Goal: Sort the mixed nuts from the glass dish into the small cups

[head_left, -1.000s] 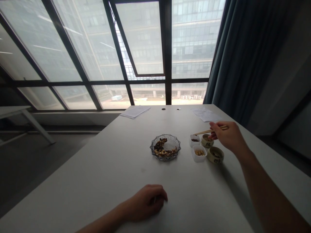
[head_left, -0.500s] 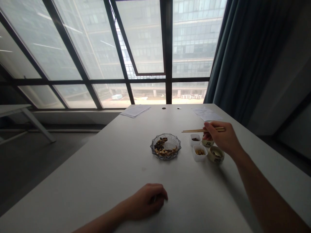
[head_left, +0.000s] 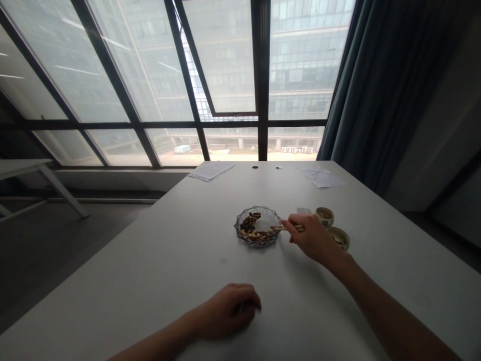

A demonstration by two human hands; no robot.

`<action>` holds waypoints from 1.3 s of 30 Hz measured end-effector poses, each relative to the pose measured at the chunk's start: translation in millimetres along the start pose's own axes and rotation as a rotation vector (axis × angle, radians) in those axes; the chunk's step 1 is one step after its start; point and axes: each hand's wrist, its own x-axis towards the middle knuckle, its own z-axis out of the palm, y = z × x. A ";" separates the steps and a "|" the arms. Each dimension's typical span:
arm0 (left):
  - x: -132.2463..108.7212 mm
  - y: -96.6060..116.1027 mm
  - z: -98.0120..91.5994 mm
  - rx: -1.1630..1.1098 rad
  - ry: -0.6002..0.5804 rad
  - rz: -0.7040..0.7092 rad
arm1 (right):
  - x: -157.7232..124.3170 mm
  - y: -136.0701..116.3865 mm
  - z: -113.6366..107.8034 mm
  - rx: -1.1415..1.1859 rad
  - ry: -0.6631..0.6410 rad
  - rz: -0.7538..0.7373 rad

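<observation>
My right hand (head_left: 311,236) grips a pair of wooden chopsticks (head_left: 277,228), whose tips reach over the right side of a clear scalloped glass dish (head_left: 268,219). Dark dried pieces (head_left: 248,223) lie at the dish's left, and paler yellowish ones (head_left: 257,235) run along its near side. Whether the tips hold a piece is too small to tell. Resting on the table nearer to me, my left hand (head_left: 229,311) is loosely curled with nothing visible in it. Behind my right hand, a small white plastic container (head_left: 303,211) shows only its far rim.
Right of my right hand stand two small pale ceramic cups, a far one (head_left: 325,216) with a dark character and a near one (head_left: 339,237) partly covered by the hand. Paper sheets lie at the far left (head_left: 211,171) and far right (head_left: 321,177) of the white table (head_left: 158,265).
My right hand has moved left and toward me with the chopsticks, from above the cups to the dish. It now covers most of the white containers. My left hand stays put.
</observation>
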 end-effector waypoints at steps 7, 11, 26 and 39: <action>-0.1 -3.1 1.6 0.003 0.003 0.001 | 0.4 -0.6 8.9 -0.017 0.028 -0.024; -0.3 -2.6 1.0 0.008 -0.002 0.000 | 1.4 0.8 5.3 0.017 0.068 -0.050; -1.1 -3.1 0.7 0.032 -0.018 -0.015 | -5.3 30.1 -91.7 0.219 0.537 0.149; -1.0 -3.2 0.4 0.018 -0.030 -0.034 | 1.2 39.5 -84.9 0.058 0.404 0.217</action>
